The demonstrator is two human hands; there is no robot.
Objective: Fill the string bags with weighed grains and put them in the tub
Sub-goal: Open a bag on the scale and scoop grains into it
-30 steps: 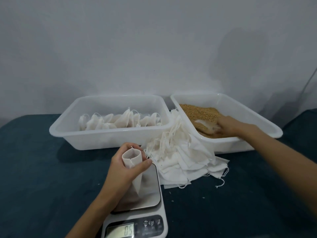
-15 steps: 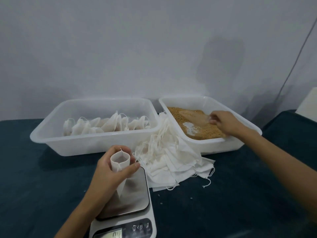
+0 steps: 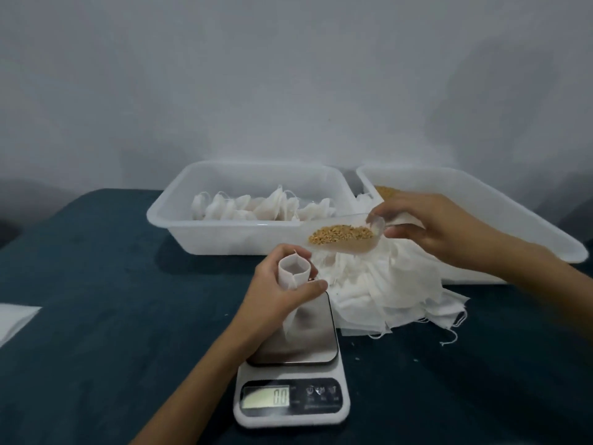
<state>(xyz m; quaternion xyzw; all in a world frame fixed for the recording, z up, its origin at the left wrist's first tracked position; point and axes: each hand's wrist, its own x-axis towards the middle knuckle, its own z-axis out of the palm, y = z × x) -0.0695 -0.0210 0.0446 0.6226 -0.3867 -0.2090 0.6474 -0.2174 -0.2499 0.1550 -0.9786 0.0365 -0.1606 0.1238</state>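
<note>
My left hand grips a small white string bag with its mouth held open, upright over the steel plate of a kitchen scale. My right hand holds a clear plastic scoop loaded with brown grains, just above and right of the bag's mouth. The scale's display reads 0.0. A white tub behind holds several filled bags. A second white tub at the right holds loose grains.
A heap of empty white string bags lies between the scale and the right tub. The table is covered in dark teal cloth. A white sheet pokes in at the left edge. A grey wall stands behind.
My right hand has lifted the scoop out of the grain tub and brought it left, over to the bag. The left hand keeps holding the bag open on the scale.
</note>
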